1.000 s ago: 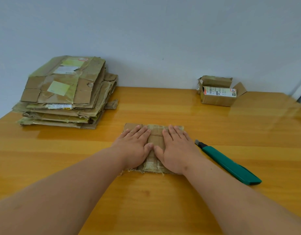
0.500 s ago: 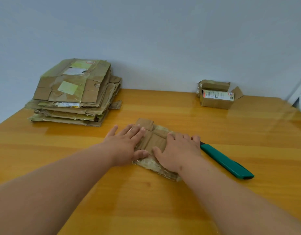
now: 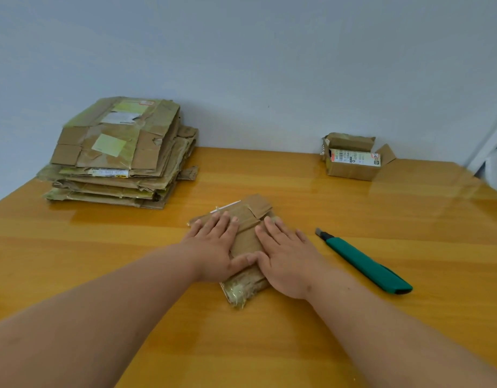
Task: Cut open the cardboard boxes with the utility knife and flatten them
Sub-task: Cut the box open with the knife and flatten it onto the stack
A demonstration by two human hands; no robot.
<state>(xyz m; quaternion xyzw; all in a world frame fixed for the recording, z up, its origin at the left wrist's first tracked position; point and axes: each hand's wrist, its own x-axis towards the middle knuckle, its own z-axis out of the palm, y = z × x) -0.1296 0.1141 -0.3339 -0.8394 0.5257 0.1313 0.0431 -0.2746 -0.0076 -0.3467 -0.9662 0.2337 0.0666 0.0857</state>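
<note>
Straight fingers (image 3: 224, 223) of the left hand (image 3: 213, 247) and right hand (image 3: 283, 259) lie side by side, palms down, pressing a flattened cardboard box (image 3: 246, 242) against the wooden table (image 3: 297, 191); neither hand curls round anything, and the thumbs nearly meet over the middle of the cardboard. The box sits at the table's centre, turned at an angle, its glossy taped end poking out toward the camera. It looks light and thin yet springy at the folds, with tape that may be slick, so lifting it by its long edges seems the surest hold. Just beside the right hand rests the green utility knife (image 3: 365, 261), untouched. A stack of flattened boxes (image 3: 118, 152) stands at far left; an open small box (image 3: 353, 161) waits at far right.
</note>
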